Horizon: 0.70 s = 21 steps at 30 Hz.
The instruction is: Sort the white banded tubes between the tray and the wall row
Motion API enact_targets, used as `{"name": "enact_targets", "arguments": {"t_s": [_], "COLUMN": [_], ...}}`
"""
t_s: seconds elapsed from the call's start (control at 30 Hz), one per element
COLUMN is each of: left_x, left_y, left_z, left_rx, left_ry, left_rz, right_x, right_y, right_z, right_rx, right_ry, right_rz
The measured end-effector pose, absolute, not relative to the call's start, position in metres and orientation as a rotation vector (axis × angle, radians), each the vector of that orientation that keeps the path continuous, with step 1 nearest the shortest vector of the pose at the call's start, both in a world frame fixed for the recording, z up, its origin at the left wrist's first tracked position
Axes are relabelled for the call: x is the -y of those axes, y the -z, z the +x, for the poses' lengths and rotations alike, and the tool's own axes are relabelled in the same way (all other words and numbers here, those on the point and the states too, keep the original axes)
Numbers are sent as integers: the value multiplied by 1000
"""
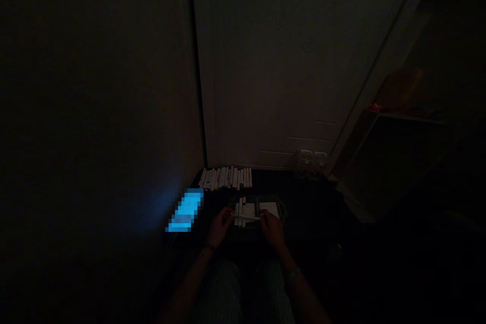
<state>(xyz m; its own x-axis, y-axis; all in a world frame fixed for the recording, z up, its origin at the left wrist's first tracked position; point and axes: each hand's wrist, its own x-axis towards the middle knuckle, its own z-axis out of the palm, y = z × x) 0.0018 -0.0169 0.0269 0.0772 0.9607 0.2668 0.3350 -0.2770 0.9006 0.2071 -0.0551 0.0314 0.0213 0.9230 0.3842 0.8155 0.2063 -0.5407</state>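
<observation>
- My left hand (222, 226) pinches one end of a white pen (248, 217) between thumb and fingers.
- My right hand (271, 228) has its fingers closed at the other end of that pen, so it lies nearly level between my two hands; the dark hides just how each fingertip sits.
- The pen is above a low case (283, 208), crossing in front of other pens (240, 207) that stand side by side in the left compartment.
- Both compartments look pale inside, and my right hand covers part of the right one.
- A dark cord or band circles my left wrist, and another band sits on my right wrist.
- Under my forearms are my knees in striped trousers (224, 283).
- Beyond the case, toward the wall (266, 71), a long row of white pens (226, 178) lies side by side on the dark table (315, 212).
- Left of my left hand a screen (186, 210) glows bright blue, its content blurred into squares.
- Farther right, two clear containers (319, 164) stand next to each other by the wall.
- At the far right is a shelf (374, 162) with an orange thing (402, 86) on top, too dim to make out.
</observation>
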Motion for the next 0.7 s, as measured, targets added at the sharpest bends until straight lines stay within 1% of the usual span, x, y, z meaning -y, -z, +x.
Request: {"name": "enact_targets", "arguments": {"t_s": [0.23, 0.7], "left_x": [20, 16], "left_y": [-33, -24], "left_z": [2, 1], "left_rx": [-1306, -1278], "left_ry": [-1212, -1208], "left_rz": [1688, 1691], "right_x": [57, 57], "right_y": [-35, -34], "right_z": [207, 207], "right_rx": [1795, 1794], "right_ry": [-210, -212], "right_rz": [-1591, -1592]}}
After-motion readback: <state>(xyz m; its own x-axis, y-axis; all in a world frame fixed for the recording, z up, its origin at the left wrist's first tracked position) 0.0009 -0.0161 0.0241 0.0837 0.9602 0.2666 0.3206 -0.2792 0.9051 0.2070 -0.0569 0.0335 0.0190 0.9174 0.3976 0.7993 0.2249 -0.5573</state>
